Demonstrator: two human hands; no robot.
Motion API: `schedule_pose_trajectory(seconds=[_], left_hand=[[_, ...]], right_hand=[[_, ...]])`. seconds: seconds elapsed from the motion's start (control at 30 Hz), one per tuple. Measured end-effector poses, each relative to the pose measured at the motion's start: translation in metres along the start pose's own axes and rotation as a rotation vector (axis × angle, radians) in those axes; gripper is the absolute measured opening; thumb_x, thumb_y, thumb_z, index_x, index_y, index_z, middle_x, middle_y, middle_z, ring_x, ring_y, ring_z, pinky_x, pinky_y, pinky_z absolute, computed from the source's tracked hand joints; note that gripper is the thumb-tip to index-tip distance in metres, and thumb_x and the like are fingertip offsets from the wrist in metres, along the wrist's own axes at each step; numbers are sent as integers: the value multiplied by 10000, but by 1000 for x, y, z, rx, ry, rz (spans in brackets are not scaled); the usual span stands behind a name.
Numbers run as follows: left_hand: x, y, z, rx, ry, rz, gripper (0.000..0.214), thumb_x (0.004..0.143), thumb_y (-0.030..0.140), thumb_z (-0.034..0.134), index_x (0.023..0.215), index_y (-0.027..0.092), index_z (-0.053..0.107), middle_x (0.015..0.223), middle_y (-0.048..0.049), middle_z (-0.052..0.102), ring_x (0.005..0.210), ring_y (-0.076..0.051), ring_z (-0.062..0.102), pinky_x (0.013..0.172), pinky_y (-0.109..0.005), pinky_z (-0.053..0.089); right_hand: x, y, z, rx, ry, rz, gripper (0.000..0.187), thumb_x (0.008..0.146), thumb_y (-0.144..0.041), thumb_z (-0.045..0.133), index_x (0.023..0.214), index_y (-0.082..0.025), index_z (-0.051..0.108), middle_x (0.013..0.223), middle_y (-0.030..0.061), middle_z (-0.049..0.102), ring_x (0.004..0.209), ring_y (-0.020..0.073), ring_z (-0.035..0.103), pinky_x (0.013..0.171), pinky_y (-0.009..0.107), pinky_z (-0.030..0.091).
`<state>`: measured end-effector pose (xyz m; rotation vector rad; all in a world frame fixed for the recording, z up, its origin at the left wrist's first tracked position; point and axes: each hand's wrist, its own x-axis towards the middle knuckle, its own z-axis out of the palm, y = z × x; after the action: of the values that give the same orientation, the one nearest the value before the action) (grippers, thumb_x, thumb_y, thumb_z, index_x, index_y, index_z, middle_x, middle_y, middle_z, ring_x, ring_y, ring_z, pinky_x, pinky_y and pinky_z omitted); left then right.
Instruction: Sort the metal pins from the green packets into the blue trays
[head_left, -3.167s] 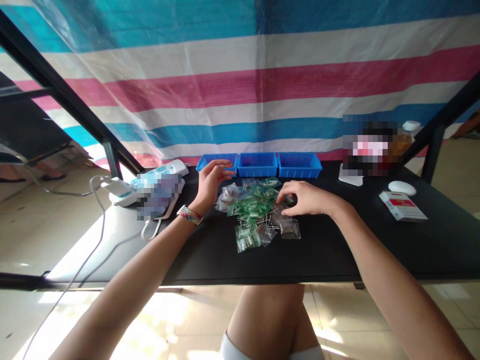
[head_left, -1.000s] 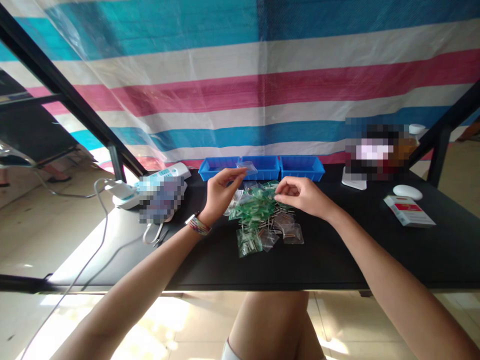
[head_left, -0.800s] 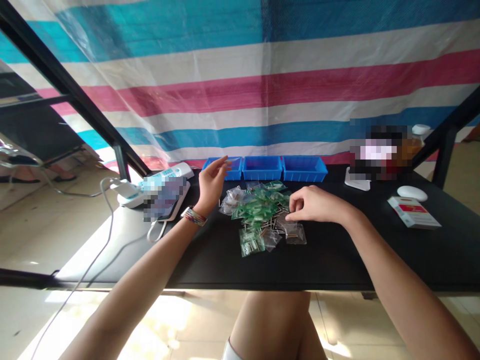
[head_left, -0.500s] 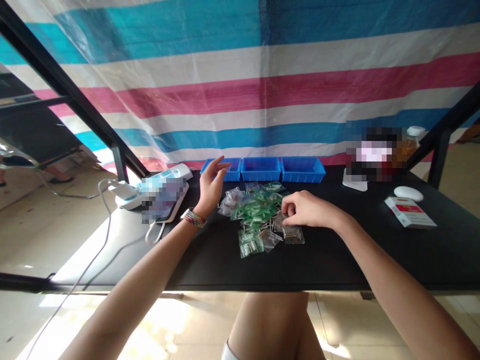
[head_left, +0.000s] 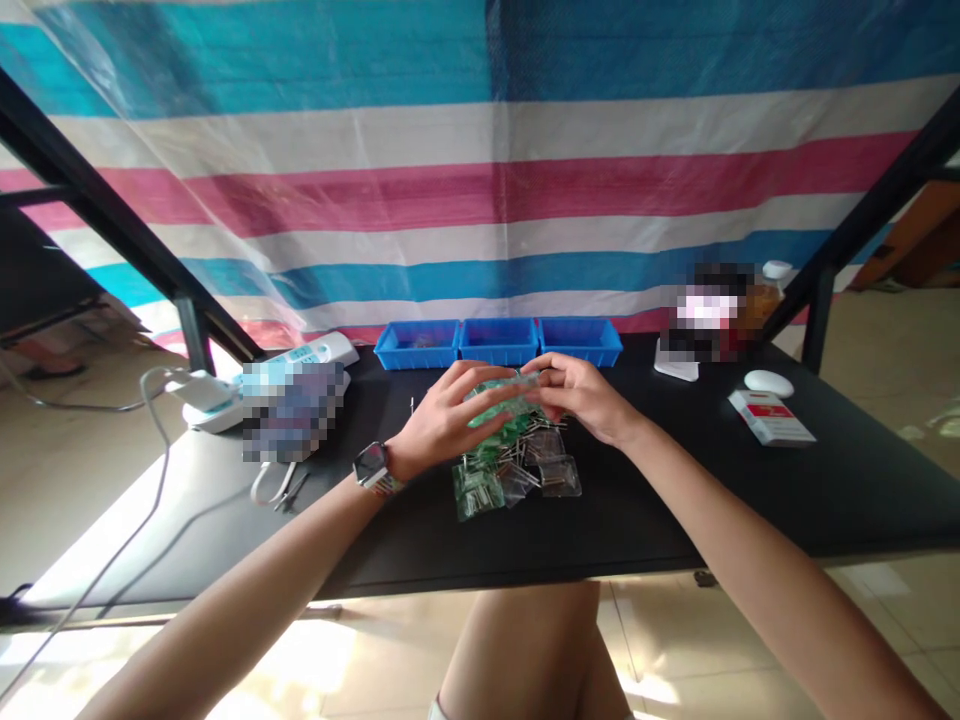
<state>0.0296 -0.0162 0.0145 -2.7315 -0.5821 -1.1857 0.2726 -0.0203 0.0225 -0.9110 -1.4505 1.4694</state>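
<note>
A pile of small green and clear plastic bags (head_left: 480, 490) with metal pins lies mid-table, partly hidden by my hands. My left hand (head_left: 450, 410), a watch on its wrist, reaches over the pile's left side with its fingers stretched out. From the right, my right hand (head_left: 581, 395) meets it above the pile, fingers closed on what looks like a small plastic bag (head_left: 529, 383). Loose metal pins (head_left: 551, 424) show below the right fingers. Behind the pile stand three blue bins (head_left: 499, 343) in a row; something small lies in the left one.
At left are a power strip (head_left: 330, 350) with a plugged-in charger (head_left: 199, 390), a blurred-out device and a white cable. A white and red box (head_left: 772, 418), a white mouse-shaped object (head_left: 769, 384) and a bottle (head_left: 772, 285) stand at right. A striped sheet (head_left: 450, 130) hangs behind.
My left hand has come down from in front of the left bin to the pile. My right hand has moved up and inward to meet it. The camera view has shifted slightly.
</note>
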Motion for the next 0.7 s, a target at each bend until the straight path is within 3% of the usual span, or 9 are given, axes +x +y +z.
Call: schedule_pose_trajectory(seconds=[0.13, 0.2, 0.3, 0.4, 0.5, 0.7], left_hand=[[1, 7, 7, -160, 72, -81, 182, 990, 194, 690, 1167, 231, 709, 1086, -62, 768, 1039, -214, 693, 938, -370, 562], [0, 6, 9, -243, 122, -238, 64, 998, 220, 682, 1050, 215, 720, 982, -46, 769, 936, -191, 704, 870, -331, 559], [-1, 3, 11, -385, 188, -495, 117, 989, 314, 703, 982, 199, 720, 947, -52, 761, 880, -185, 708, 811, -305, 551], [1, 1, 12, -577, 241, -640, 212, 947, 387, 754, 992, 186, 702, 911, -51, 745, 853, -184, 706, 777, -291, 552], [4, 1, 13, -743, 255, -719, 296, 907, 409, 799, 1052, 182, 675, 810, -21, 717, 772, -162, 697, 696, -253, 531], [2, 1, 15, -847, 203, -754, 462, 928, 441, 773, 1264, 199, 569, 823, -24, 751, 821, -194, 757, 745, -278, 578]], right_hand=[[1, 8, 9, 66, -30, -21, 518, 734, -423, 907, 1117, -200, 638, 688, -60, 582, 532, 115, 555, 516, 260, 445], [0, 10, 10, 59, -42, -36, 433, 829, -462, 820, 1125, -200, 643, 752, -27, 622, 555, 127, 582, 530, 275, 474], [-2, 13, 9, -62, 29, -181, 309, 922, -400, 698, 1165, -213, 657, 896, 14, 649, 616, 130, 607, 567, 289, 505], [-4, 15, 7, -360, 177, -475, 429, 898, -236, 691, 1322, -261, 632, 1080, 46, 658, 708, 132, 621, 651, 305, 540], [-6, 17, 7, -618, 198, -673, 491, 898, -160, 677, 1368, -300, 645, 1230, 79, 640, 800, 152, 644, 722, 333, 577], [-5, 23, 14, -612, 193, -696, 149, 948, -253, 701, 1057, -269, 801, 1163, 86, 658, 863, 183, 668, 717, 347, 597]])
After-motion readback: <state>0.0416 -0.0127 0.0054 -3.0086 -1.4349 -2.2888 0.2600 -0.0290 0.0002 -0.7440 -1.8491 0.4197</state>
